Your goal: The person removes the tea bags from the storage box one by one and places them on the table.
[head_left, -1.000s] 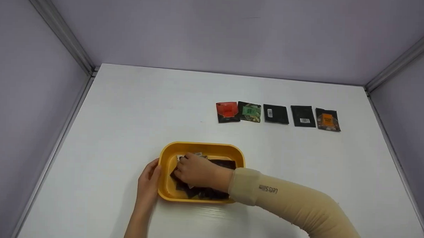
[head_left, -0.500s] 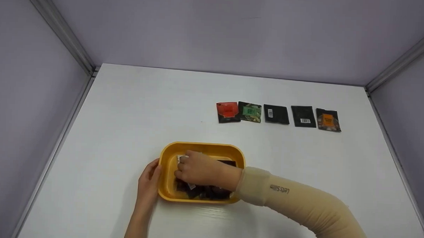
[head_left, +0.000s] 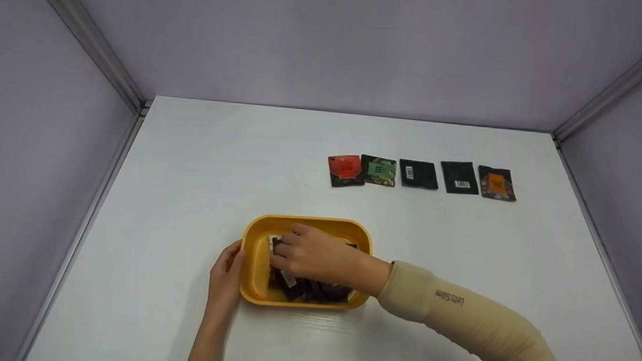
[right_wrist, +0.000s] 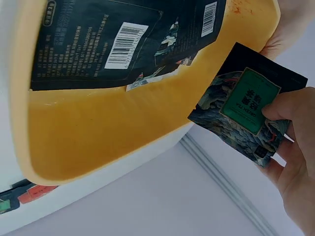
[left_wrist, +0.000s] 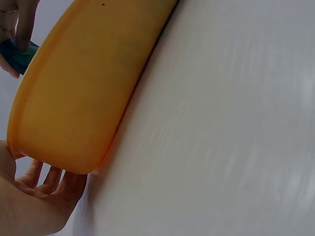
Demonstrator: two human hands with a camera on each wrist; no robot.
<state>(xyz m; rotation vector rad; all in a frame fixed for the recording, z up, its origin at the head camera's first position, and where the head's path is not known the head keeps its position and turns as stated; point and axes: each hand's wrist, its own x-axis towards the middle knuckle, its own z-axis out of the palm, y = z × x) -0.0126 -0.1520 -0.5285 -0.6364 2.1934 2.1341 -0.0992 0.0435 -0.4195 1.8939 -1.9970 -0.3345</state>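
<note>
A yellow plastic tub [head_left: 252,277] stands on the white table, with several dark sachets [head_left: 295,287] inside. At its left end my left hand [head_left: 224,276] grips the outside, thumb by the rim and fingers against the wall in the left wrist view. Over the tub, my right hand [head_left: 318,258] pinches a dark tea sachet [right_wrist: 248,105] with a green label reading "green tea", thumb on its printed face. Black sachets with barcodes [right_wrist: 128,46] lie in the tub in the right wrist view. From the head view, the right hand covers part of the contents.
Behind the tub, a row of sachets lies flat: a red one [head_left: 346,170], a green-labelled one [head_left: 378,170], two black ones with barcodes [head_left: 418,174], and an orange-labelled one [head_left: 496,183]. Grey walls [head_left: 325,52] enclose the table's back and sides.
My right hand has risen slightly and shifted right within the tub, its forearm drawing back to the right. The left hand and the row of sachets stay in place.
</note>
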